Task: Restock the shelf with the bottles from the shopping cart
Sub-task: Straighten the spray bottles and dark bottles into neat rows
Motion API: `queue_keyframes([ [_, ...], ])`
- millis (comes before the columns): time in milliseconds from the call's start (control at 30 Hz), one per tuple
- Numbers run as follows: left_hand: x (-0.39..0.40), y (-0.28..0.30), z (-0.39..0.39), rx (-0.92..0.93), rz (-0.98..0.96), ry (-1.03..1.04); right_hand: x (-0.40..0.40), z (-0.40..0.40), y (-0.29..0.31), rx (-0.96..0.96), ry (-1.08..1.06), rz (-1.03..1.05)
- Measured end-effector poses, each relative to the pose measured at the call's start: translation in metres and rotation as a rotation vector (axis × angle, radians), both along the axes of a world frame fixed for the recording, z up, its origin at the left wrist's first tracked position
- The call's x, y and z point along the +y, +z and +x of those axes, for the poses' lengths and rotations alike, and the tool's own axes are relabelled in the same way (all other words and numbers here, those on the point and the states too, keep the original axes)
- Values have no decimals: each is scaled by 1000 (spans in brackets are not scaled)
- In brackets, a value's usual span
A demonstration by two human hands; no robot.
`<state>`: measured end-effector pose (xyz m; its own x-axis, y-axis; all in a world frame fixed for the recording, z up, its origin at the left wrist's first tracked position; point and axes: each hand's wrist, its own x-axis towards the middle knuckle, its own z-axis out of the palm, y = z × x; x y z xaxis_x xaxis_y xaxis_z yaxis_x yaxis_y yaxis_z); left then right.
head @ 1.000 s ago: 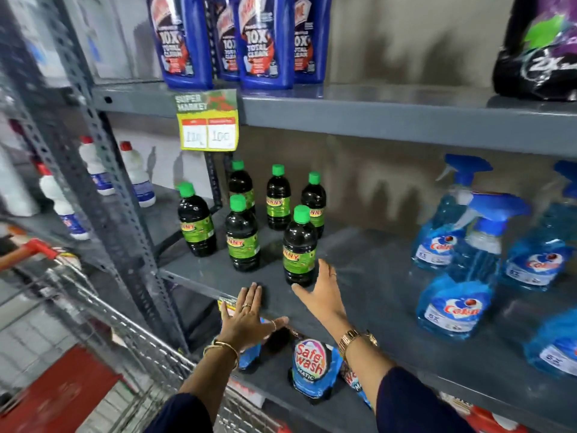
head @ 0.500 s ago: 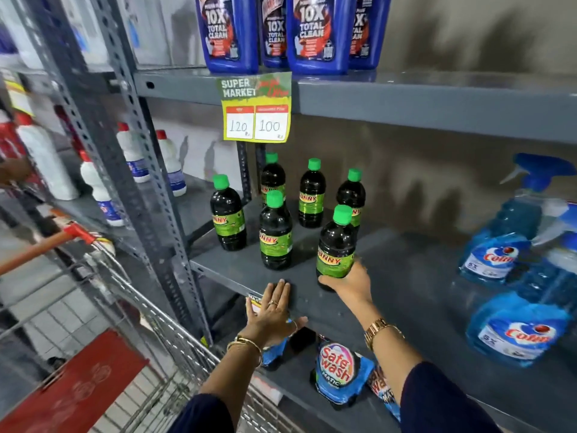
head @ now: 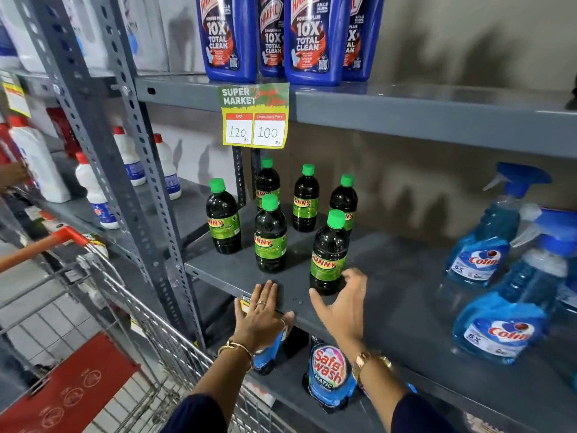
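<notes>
Several dark bottles with green caps and green "Sunny" labels stand on the grey middle shelf (head: 406,307). The nearest one (head: 328,254) is at the front right of the group, with another (head: 270,235) to its left. My right hand (head: 342,304) is open just in front of the nearest bottle, fingers spread and a little apart from it. My left hand (head: 262,314) lies flat and open on the shelf's front edge. The wire shopping cart (head: 131,323) with a red handle and red floor panel is at the lower left; no bottles show inside it.
Blue Colin spray bottles (head: 487,245) stand on the right of the same shelf. Blue Harpic bottles (head: 315,39) fill the shelf above, with a price tag (head: 254,117) hanging down. Safewash pouches (head: 329,373) sit below. White bottles (head: 93,195) and a steel upright (head: 103,145) are at left.
My right hand gripped the nearest bottle half a second ago and has now let go and drawn back open. The left hand stays on the shelf edge. The view has moved closer.
</notes>
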<state>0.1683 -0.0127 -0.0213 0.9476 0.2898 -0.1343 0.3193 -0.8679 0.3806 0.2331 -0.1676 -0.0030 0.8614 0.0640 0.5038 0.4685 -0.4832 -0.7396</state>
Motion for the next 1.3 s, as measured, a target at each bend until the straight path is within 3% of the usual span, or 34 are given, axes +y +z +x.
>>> queue_keyframes([
  [100,9,0,-7,-28,-8,111,9,-15,0,-189,25,-207],
  [200,20,2,-10,-33,16,150,26,-19,-3,-154,154,-283],
  [367,48,4,-4,-23,-2,191,62,-16,-5,51,207,-239],
  [533,63,-2,-6,-69,-25,171,97,-7,-3,258,116,-142],
  [733,68,-3,-5,-76,-37,133,133,18,9,363,5,8],
  [1300,71,-12,-4,-64,-17,106,145,39,2,278,12,-49],
])
